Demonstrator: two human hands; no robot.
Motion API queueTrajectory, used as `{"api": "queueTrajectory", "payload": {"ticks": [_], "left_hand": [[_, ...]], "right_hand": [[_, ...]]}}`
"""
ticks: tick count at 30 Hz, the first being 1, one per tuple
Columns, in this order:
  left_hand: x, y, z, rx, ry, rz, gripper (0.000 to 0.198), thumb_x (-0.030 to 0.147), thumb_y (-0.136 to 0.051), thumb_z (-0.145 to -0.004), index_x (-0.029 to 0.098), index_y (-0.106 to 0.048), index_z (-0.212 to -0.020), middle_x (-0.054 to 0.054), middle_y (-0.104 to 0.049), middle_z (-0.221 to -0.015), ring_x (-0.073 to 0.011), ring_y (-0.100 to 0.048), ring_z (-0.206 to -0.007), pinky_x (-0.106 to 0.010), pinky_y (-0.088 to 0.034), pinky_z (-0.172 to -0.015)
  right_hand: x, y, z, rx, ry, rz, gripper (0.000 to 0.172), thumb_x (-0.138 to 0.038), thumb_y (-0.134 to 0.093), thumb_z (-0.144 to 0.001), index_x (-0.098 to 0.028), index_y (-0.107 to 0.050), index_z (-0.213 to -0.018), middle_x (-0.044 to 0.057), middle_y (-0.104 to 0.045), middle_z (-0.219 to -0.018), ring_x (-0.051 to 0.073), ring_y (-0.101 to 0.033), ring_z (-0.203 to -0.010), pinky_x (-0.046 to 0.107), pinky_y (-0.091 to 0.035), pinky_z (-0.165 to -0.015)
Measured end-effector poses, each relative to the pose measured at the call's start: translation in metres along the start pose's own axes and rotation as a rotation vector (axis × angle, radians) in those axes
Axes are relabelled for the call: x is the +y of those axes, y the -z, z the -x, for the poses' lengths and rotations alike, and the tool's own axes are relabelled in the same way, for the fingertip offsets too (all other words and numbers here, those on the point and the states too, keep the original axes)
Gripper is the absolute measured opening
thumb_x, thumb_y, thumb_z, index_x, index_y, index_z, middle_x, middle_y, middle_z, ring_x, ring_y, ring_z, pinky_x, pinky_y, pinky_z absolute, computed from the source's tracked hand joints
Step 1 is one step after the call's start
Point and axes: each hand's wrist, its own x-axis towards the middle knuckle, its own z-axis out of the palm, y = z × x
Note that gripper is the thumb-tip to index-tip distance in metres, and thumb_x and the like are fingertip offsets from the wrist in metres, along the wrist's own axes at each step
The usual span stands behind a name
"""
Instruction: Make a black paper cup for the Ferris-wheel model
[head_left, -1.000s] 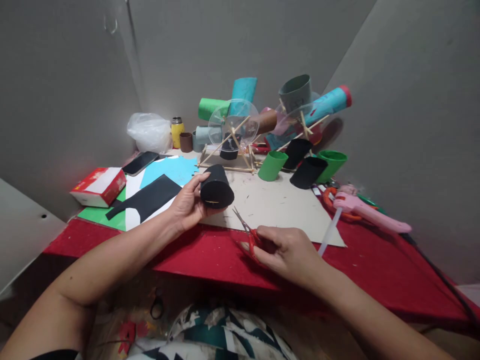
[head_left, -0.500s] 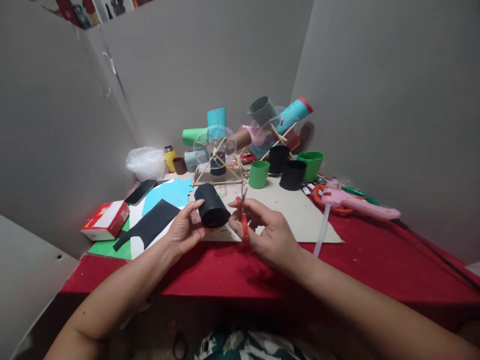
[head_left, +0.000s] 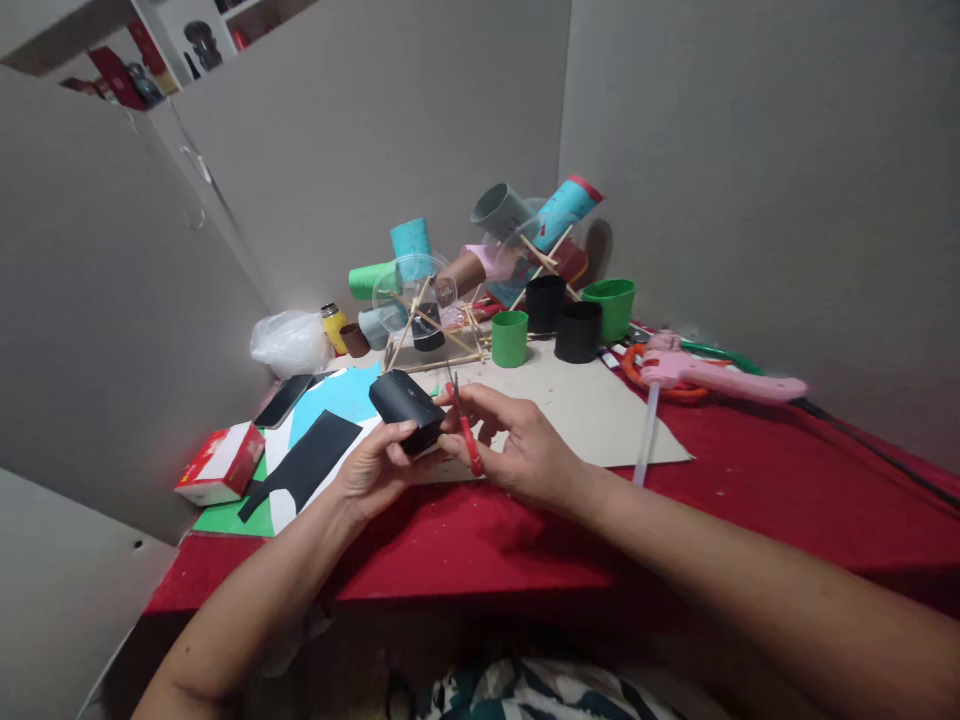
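A black paper tube [head_left: 406, 403] lies tilted in my left hand [head_left: 379, 465], whose thumb presses its near side. Red-handled scissors [head_left: 468, 440] hang in the grip of my right hand [head_left: 525, 440], their blades pointing up and away. The fingertips of my right hand are at the tube's right end; whether they pinch its edge I cannot make out. Beyond both hands stands a wheel model [head_left: 415, 300] of wooden sticks and clear plastic discs with coloured paper cups round it. Left of my left hand lies a cut sheet of black paper [head_left: 319, 455].
On the red table [head_left: 750, 510], a pink glue gun [head_left: 720, 380] with its cable lies right. Green cups [head_left: 510, 339] and black cups [head_left: 578, 332] stand behind the cardboard [head_left: 592, 430]. Left are a red box [head_left: 221, 463], a phone [head_left: 284, 400] and a plastic bag [head_left: 291, 342].
My view has turned slightly to the right. The black tube has tipped further over in my left hand, and my right hand with the scissors has come closer to it.
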Motion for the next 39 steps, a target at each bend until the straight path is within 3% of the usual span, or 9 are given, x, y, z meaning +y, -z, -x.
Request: {"api": "queueTrajectory", "payload": {"ticks": [5, 9, 14, 22, 26, 35, 39], "left_hand": [[0.004, 0.000, 0.001, 0.026, -0.027, 0.037, 0.025, 0.012, -0.069, -0.075, 0.009, -0.068, -0.099, -0.012, -0.075, -0.101, -0.0247, -0.070, -0.097, -0.043, -0.050, -0.099], [0.008, -0.003, 0.002, 0.092, -0.035, 0.069, 0.027, 0.021, -0.067, -0.081, 0.008, -0.065, -0.104, -0.016, -0.074, -0.101, -0.0270, -0.071, -0.095, -0.044, -0.053, -0.093], [0.009, -0.002, 0.000, 0.149, -0.028, 0.104, 0.029, 0.029, -0.065, -0.086, 0.011, -0.060, -0.109, -0.015, -0.074, -0.099, -0.0288, -0.073, -0.092, -0.041, -0.057, -0.084], [0.011, -0.004, 0.000, 0.120, 0.003, 0.130, 0.028, 0.024, -0.057, -0.087, 0.005, -0.060, -0.108, -0.018, -0.073, -0.098, -0.0316, -0.072, -0.095, -0.039, -0.057, -0.086], [0.012, -0.005, -0.001, 0.141, 0.023, 0.144, 0.034, 0.031, -0.050, -0.092, 0.003, -0.059, -0.108, -0.020, -0.072, -0.096, -0.0295, -0.072, -0.091, -0.039, -0.058, -0.083], [0.011, -0.004, -0.005, 0.224, 0.079, 0.163, 0.035, 0.038, -0.045, -0.095, 0.007, -0.061, -0.101, -0.015, -0.072, -0.081, -0.0246, -0.071, -0.072, -0.038, -0.059, -0.070], [0.012, -0.004, -0.005, 0.205, 0.118, 0.178, 0.040, 0.042, -0.044, -0.094, 0.007, -0.061, -0.102, -0.014, -0.071, -0.081, -0.0232, -0.070, -0.067, -0.036, -0.059, -0.067]], "right_hand": [[0.002, 0.004, 0.002, 0.045, 0.008, -0.016, 0.026, -0.039, -0.063, -0.085, -0.018, -0.058, -0.100, 0.003, -0.067, -0.078, 0.017, -0.064, -0.067, 0.024, -0.047, -0.050], [0.009, 0.009, 0.008, 0.090, -0.060, -0.032, 0.026, -0.039, -0.062, -0.086, -0.018, -0.058, -0.100, 0.002, -0.067, -0.074, 0.015, -0.064, -0.062, 0.024, -0.046, -0.048], [0.021, 0.015, 0.012, 0.009, -0.084, 0.096, 0.022, -0.040, -0.060, -0.086, -0.019, -0.058, -0.093, -0.001, -0.064, -0.063, 0.014, -0.057, -0.051, 0.024, -0.045, -0.048], [0.021, 0.031, 0.011, -0.131, 0.024, 0.602, 0.025, -0.041, -0.057, -0.086, -0.018, -0.064, -0.092, 0.002, -0.070, -0.070, 0.018, -0.063, -0.057, 0.027, -0.041, -0.054], [0.021, 0.037, 0.005, -0.190, 0.078, 0.776, 0.025, -0.036, -0.058, -0.085, -0.016, -0.066, -0.098, 0.004, -0.073, -0.073, 0.022, -0.069, -0.065, 0.029, -0.040, -0.057], [0.023, 0.034, -0.008, -0.312, 0.177, 0.928, 0.029, -0.039, -0.061, -0.085, -0.016, -0.068, -0.101, 0.009, -0.076, -0.084, 0.027, -0.072, -0.075, 0.031, -0.039, -0.059], [0.027, 0.029, -0.010, -0.316, 0.231, 0.913, 0.028, -0.039, -0.062, -0.085, -0.015, -0.067, -0.099, 0.008, -0.075, -0.083, 0.026, -0.071, -0.075, 0.031, -0.037, -0.059]]}}
